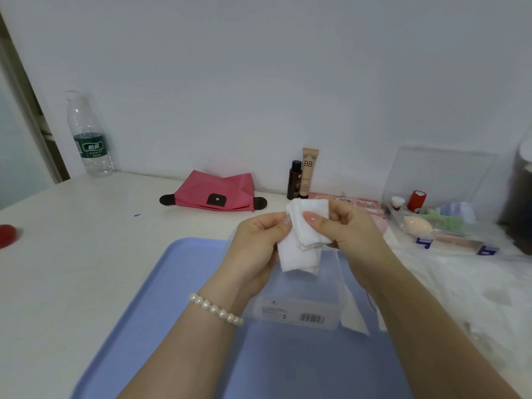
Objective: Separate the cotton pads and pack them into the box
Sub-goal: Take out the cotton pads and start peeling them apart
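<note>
Both hands hold a stack of white cotton pads (302,243) above a clear plastic box (293,312) that rests on a blue tray (178,298). My left hand (256,243), with a pearl bracelet at the wrist, pinches the stack's left edge. My right hand (348,226) grips the right side, its thumb pressed on the front pad. The pads are fanned apart at their lower edges. More white pads (355,315) lie on the tray to the right of the box.
A pink pouch (214,192), a dark bottle (294,181) and a BB cream tube (308,172) stand by the wall. A water bottle (89,136) stands far left. A clear organiser (437,214) with cosmetics sits right. A red object (7,234) lies at the left edge.
</note>
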{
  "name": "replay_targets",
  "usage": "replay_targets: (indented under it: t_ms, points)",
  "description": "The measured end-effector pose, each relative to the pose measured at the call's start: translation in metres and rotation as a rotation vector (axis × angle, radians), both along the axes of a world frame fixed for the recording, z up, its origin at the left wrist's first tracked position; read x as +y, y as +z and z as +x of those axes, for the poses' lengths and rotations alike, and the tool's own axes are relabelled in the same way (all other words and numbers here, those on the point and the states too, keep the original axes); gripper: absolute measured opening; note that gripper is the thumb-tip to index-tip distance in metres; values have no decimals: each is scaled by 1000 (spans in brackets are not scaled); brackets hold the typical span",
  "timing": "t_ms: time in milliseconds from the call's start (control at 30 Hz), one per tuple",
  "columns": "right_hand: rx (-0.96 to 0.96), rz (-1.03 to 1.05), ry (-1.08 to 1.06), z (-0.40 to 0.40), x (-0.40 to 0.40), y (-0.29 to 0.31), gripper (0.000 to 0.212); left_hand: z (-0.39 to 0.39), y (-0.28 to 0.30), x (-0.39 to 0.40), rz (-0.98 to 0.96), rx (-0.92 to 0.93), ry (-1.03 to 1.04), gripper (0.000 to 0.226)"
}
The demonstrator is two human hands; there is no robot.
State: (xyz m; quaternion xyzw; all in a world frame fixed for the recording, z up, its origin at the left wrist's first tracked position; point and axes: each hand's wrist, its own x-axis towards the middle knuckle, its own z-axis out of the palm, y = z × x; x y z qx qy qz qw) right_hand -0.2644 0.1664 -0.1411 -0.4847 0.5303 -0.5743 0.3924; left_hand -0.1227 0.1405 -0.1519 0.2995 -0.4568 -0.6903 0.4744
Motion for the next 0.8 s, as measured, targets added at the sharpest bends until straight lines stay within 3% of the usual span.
replay_targets:
  t_ms: [67,200,467,533,600,667,800]
  points:
    - [-57,25,97,0,2,1,25,3,2,0,2,44,-64,23]
    - [-159,-55,41,-2,3,3,30,3,3,2,29,68,-115,37]
    - [-650,-96,126,-13,7,18,28,3,1,-4,124,114,115,16]
    - [-593,-47,227,-11,10,19,36,3,1,-4,131,122,130,13]
    - [-411,13,259,-3,10,16,44,2,1,-4,125,123,136,13]
    - [-272,29,199,6,9,10,48,1,1,-4,114,112,134,16]
    - [-229,-4,70,12,6,2,36,-1,3,-1,107,116,79,18]
